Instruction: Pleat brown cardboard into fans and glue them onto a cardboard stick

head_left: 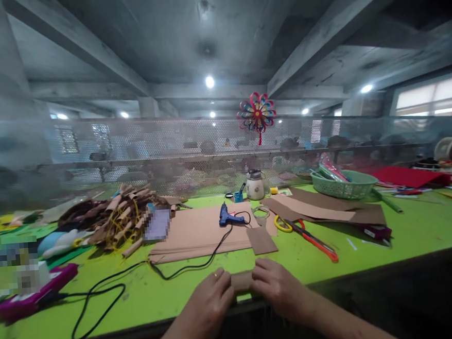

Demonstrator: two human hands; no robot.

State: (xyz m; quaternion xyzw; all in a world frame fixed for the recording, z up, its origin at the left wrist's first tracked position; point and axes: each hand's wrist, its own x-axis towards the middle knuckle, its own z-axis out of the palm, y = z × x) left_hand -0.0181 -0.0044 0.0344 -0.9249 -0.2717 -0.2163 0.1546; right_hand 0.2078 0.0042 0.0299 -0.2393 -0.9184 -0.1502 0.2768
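At the front edge of the green table, a small piece of brown cardboard (pixel 242 282) is held between my two hands, bent or rolled as far as I can see. My left hand (pixel 214 295) has its fingers closed on the left end, with a ring on one finger. The right end is gripped by the curled fingers of my right hand (pixel 275 287). Just beyond lies a small flat cardboard square (pixel 262 240). Behind it, a blue glue gun (pixel 229 217) rests on a stack of cardboard sheets (pixel 192 234).
Scissors with yellow handles (pixel 284 224) and an orange-handled tool (pixel 324 248) lie right of the stack. A black cord (pixel 121 285) loops leftward toward a purple box (pixel 37 294). Rolled cardboard pieces (pixel 122 213) pile up left. A green basket (pixel 345 184) stands back right.
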